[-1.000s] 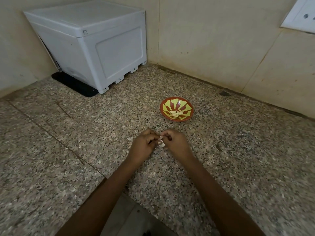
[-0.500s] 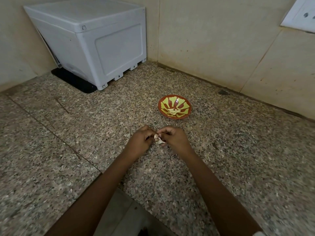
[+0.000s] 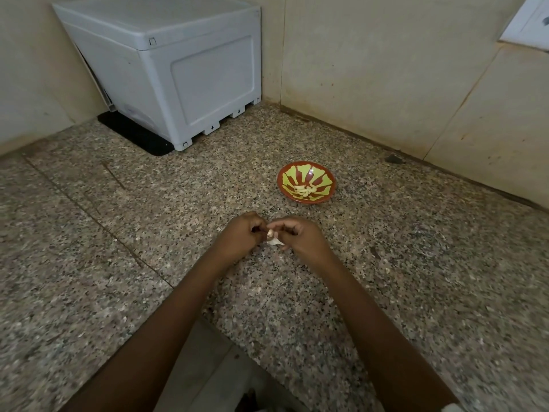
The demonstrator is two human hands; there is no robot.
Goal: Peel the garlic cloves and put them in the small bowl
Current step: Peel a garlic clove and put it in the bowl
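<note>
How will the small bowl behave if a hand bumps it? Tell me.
The small bowl looks shallow and wide, so it would probably slide on the granite counter rather than tip. Its glossy inside hints at a hard, possibly breakable glaze. Holding only a few peeled cloves, it is likely light.

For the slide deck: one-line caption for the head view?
Left hand and right hand pinch a garlic clove at the counter; peeled cloves lie in the small bowl beyond.

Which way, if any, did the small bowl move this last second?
No. The small bowl keeps its spacing from the dark spot behind it; only the camera shifted.
</note>
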